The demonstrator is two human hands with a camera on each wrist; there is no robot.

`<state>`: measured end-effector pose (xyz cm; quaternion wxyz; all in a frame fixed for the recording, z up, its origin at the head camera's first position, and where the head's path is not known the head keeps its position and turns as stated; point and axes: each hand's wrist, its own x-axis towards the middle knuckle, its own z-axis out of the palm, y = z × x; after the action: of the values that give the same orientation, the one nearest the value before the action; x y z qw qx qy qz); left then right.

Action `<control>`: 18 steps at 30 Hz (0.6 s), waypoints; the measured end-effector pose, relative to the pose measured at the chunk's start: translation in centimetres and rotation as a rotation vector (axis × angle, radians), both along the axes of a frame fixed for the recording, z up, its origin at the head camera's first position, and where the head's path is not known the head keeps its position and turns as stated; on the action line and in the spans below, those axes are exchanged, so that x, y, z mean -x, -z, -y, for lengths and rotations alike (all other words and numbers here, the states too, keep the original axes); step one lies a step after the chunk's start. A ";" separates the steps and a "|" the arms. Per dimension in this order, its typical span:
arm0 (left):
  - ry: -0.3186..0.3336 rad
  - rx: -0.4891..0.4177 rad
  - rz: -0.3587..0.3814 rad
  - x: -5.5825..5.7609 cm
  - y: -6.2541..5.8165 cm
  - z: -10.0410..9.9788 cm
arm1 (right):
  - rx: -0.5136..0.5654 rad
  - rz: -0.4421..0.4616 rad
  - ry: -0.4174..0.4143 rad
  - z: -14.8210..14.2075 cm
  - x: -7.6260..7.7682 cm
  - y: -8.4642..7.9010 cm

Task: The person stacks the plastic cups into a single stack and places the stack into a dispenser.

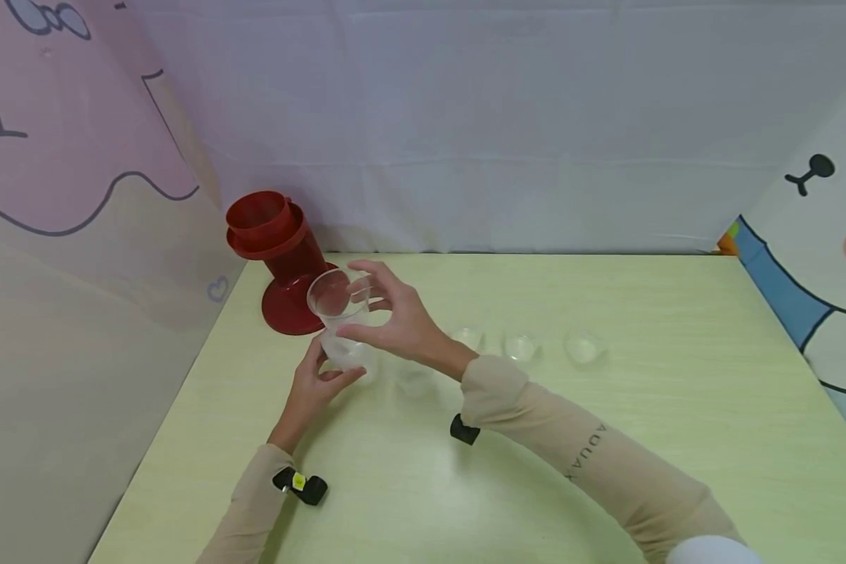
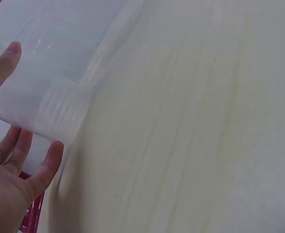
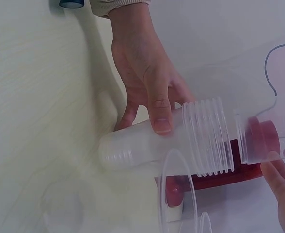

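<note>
A screened-off table setup, its wider room unclear: a pale wood-grain table stands before a creased cloth backdrop, with cartoon-printed panels at both sides

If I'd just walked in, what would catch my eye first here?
Probably the bold red stand near the far left corner of the table. Next, close by, the left hand holds a stack of clear cups, while the right hand holds a clear cup just above it.
</note>
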<state>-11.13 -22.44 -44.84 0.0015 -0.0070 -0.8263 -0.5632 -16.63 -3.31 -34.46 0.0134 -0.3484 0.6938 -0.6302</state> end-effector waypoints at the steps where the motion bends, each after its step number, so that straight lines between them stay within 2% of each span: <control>1: 0.002 -0.002 -0.003 0.0 0.0 0.0 | 0.001 0.000 -0.005 0.0 -0.2 -0.2; 12: 0.011 0.003 -0.015 0.1 0.2 0.1 | -0.025 0.007 -0.024 0.3 -0.7 -0.7; 15: 0.009 -0.004 -0.014 0.5 1.3 0.6 | -0.033 0.001 -0.019 0.5 -0.5 -0.2; 18: 0.005 -0.010 -0.020 0.9 2.4 1.0 | -0.035 -0.006 -0.021 0.8 0.1 1.1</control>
<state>-12.07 -23.43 -47.24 0.0085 -0.0149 -0.8233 -0.5674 -16.74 -4.12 -35.53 0.0240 -0.3570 0.7010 -0.6170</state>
